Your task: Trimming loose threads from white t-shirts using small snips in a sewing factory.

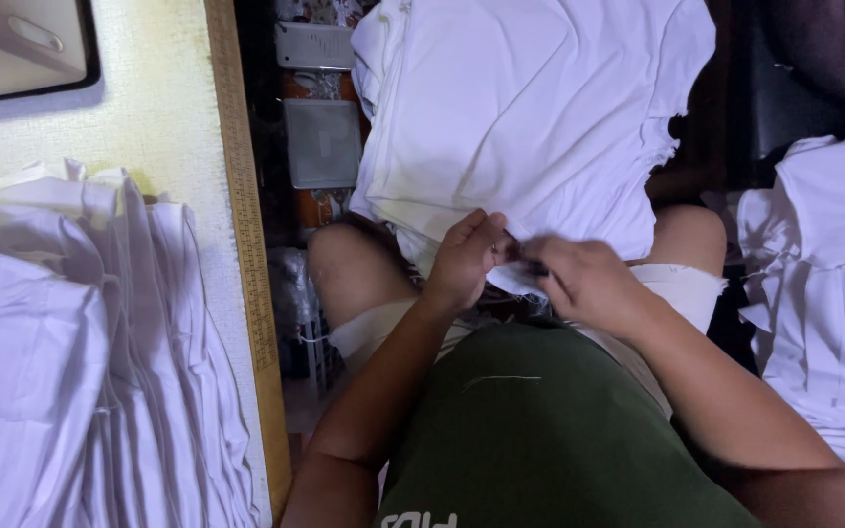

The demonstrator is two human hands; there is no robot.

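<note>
A large piece of white cloth (520,108) lies over my knees and spreads away from me. My left hand (464,259) pinches its near edge, with the thumb on top. Just to its right, my right hand (584,282) grips the same edge, fingers curled around a small fold of the fabric. The two hands almost touch above my lap. Part of the cloth's edge is hidden under my fingers.
A stack of white cloth pieces (80,362) lies on the pale table (163,108) at left, which has a wooden ruler edge (246,215). More white cloth (823,284) is piled at right. Boxes and clutter (320,142) sit on the floor beyond my knees.
</note>
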